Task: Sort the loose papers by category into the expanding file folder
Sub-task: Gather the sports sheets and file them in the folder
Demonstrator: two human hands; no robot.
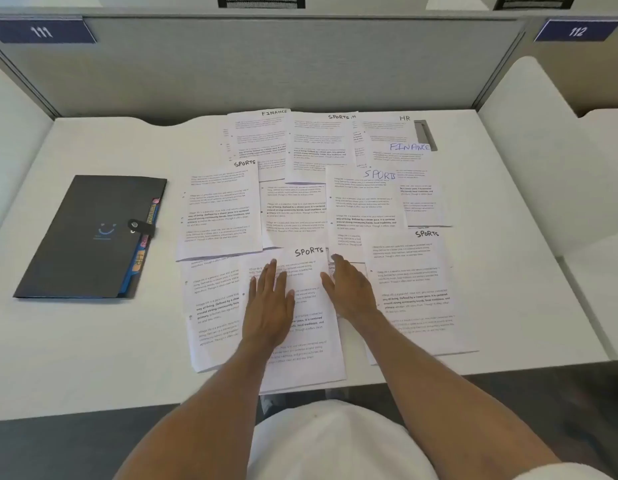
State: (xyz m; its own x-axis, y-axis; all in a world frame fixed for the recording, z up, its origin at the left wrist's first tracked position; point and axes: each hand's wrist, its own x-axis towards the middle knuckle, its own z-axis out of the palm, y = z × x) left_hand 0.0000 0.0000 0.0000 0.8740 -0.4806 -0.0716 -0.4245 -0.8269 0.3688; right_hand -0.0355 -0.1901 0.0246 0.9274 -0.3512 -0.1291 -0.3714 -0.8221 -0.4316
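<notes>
The loose papers (338,202) lie fanned in overlapping rows across the middle of the desk (93,341), each headed by hand: SPORTS, FINANCE, HR. They look like thin, light, floppy single sheets, likely to slide over one another and to crease if pinched hard. The nearest SPORTS sheet (307,358) overhangs the desk's front edge a little. That free lip looks to me the easiest place to take hold, thumb under and fingers on top, rather than scrabbling at a flat corner.

The left grip (267,299), a bare hand, rests flat on that sheet with fingers straight and holding nothing. The right grip (349,292) lies the same way at the sheet's right edge, fingers spread and partly over the neighbouring page. Neither has closed on anything.

Well to the left, apart from the papers, sits the dark expanding file folder (82,237), strap fastened, coloured tabs (145,244) peeking from its right side. It will need opening before anything goes in. A grey divider panel (266,64) backs the desk.
</notes>
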